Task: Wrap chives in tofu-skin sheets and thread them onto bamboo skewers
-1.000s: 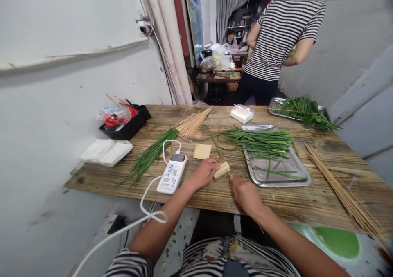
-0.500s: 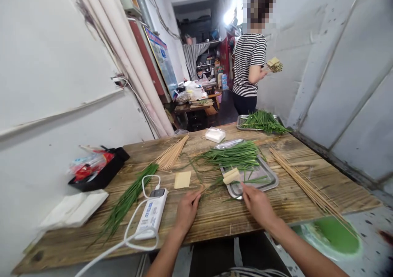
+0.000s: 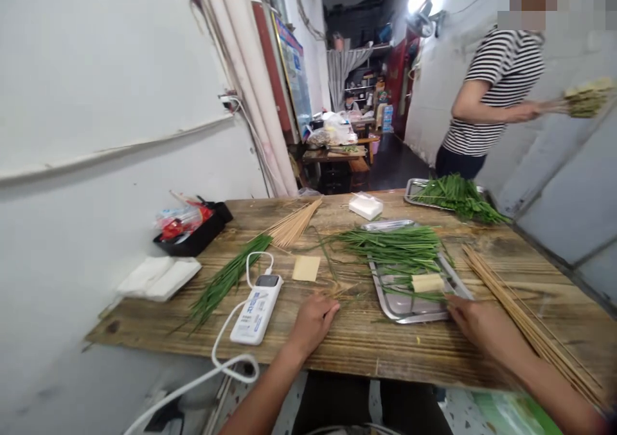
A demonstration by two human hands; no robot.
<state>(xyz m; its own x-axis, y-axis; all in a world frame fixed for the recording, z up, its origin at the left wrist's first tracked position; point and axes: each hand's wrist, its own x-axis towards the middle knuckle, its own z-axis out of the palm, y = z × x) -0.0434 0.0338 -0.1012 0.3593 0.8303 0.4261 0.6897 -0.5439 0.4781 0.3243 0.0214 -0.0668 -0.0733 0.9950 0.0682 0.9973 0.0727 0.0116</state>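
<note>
My right hand [image 3: 465, 319], fingers closed, is at the near right rim of the metal tray [image 3: 388, 310]. It pinches the end of a skewer whose shaft is mostly hidden. Pale yellow tofu-skin rolls [image 3: 428, 283] on it lie over loose green stalks in the tray. Long green chives [image 3: 395, 245] are heaped across the tray's far part. My left hand [image 3: 315, 316] rests on the wooden table with its fingers curled together. Thin brownish strands lie by its fingertips; I cannot make out what it holds. Just beyond lies a square tofu sheet [image 3: 306, 268].
Bare skewers [image 3: 296, 223] lie behind the sheet, more skewers [image 3: 515, 313] at right. Chives [image 3: 231, 274], a corded white power bank [image 3: 257, 310], napkins [image 3: 159, 277] and a black box [image 3: 193, 232] are left. A white box [image 3: 366, 205] and second chive tray [image 3: 453, 194] stand behind. A person [image 3: 501, 88] carries filled skewers.
The view has swung left. My right hand has carried the rolls rightward across the tray and lower. My left hand stays about where it was. The other person has moved right and turned.
</note>
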